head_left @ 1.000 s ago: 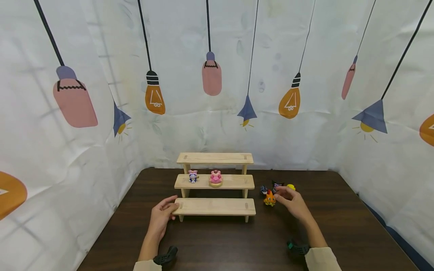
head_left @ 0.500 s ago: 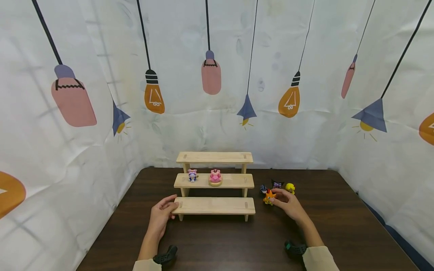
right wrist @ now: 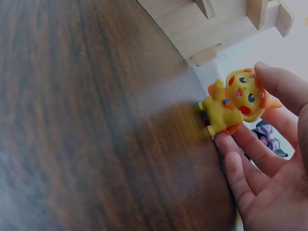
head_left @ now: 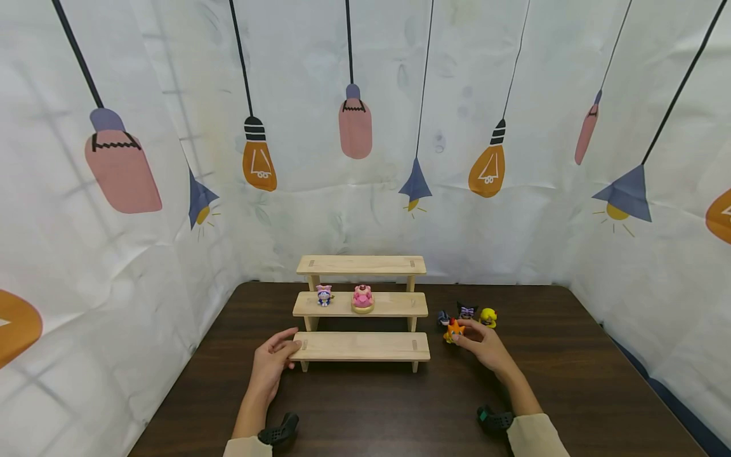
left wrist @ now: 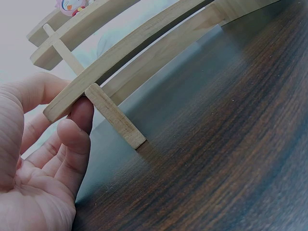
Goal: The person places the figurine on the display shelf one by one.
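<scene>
Your left hand (head_left: 273, 360) grips the lower left end of the wooden stand (head_left: 362, 346). Your right hand (head_left: 485, 348) pinches the orange-yellow figurine (head_left: 454, 332), right of the stand. Blue-grey figurine (head_left: 443, 318), black-purple figurine (head_left: 467, 311), yellow figurine (head_left: 488, 317) crowd behind. Pink figurine (head_left: 362, 298) on middle tier (head_left: 400, 304).

Both arms extended from the near side to the far side, with light sleeves (head_left: 537, 435) ending on the forearms. The left forearm (head_left: 251, 411) leaned a little toward the right as it went farther. The left hand (head_left: 273, 360) was pinching, its thumb (left wrist: 41, 91) above and its bent fingers (left wrist: 74, 159) below; its palm (left wrist: 38, 207) showed in the left wrist view. The right forearm (head_left: 524, 388) slanted toward the left. The right hand (head_left: 485, 346), slightly farther away, was also pinching, between thumb and bent fingers. The two hands were well apart.
</scene>
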A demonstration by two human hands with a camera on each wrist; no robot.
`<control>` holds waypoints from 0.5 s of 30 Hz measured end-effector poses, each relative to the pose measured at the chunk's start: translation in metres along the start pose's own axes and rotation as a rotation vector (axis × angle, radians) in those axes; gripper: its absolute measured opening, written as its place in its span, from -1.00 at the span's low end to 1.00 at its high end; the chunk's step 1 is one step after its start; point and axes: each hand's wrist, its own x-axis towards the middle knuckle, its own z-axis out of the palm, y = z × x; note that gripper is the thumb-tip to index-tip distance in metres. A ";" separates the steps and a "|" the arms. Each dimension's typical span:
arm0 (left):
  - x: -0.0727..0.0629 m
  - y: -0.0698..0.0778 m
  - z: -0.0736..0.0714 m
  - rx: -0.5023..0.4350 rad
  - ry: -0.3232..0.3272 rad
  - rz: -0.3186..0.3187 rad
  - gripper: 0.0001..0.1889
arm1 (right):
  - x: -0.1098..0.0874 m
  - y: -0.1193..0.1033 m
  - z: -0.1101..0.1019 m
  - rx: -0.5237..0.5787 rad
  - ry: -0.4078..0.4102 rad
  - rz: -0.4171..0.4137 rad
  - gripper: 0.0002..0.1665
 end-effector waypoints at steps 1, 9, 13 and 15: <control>0.000 0.000 0.000 0.000 -0.001 0.000 -0.46 | 0.000 0.000 0.000 0.002 0.003 0.002 -0.36; -0.001 0.001 0.000 0.001 -0.005 -0.004 -0.46 | -0.005 -0.008 0.001 -0.018 0.008 0.003 -0.35; -0.001 0.001 0.000 -0.002 -0.006 -0.008 -0.46 | -0.004 -0.007 0.001 -0.030 0.016 0.005 -0.36; -0.001 0.001 0.000 -0.003 -0.006 -0.010 -0.46 | -0.003 -0.007 0.002 -0.026 0.020 0.006 -0.37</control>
